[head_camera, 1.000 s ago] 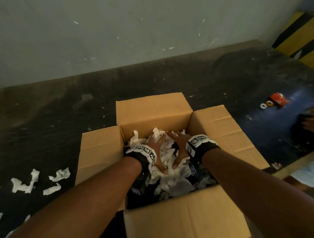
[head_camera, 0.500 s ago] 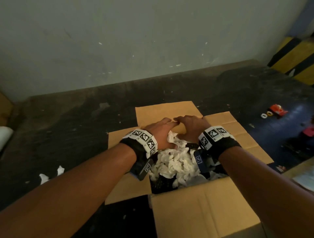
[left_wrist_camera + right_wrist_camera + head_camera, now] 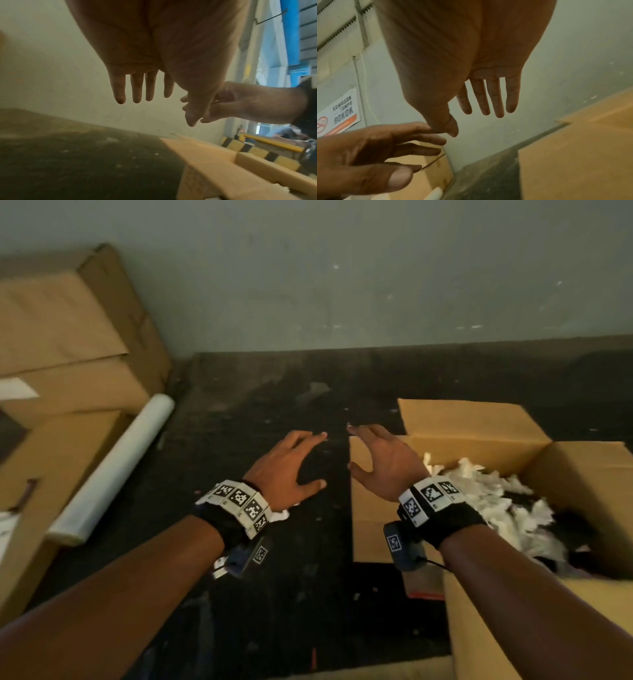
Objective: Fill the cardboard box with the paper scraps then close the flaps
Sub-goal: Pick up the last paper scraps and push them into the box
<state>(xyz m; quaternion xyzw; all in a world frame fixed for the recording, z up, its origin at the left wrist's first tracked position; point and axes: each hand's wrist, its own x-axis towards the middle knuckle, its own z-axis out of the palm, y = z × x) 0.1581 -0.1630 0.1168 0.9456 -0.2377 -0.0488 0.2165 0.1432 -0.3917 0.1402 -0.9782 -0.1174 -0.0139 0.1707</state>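
The cardboard box (image 3: pixel 479 433) sits on the floor (image 3: pixel 260 412) at the right, flaps spread outward, with paper scraps (image 3: pixel 493 494) piled inside it. Left of the box, above bare floor, hover the left hand (image 3: pixel 287 470) and right hand (image 3: pixel 387 463), side by side, the right over the box's left flap. At the far left stand stacked cartons (image 3: pixel 68 337) against the wall (image 3: pixel 342 268), a roll (image 3: pixel 116 470) lying along their right side.
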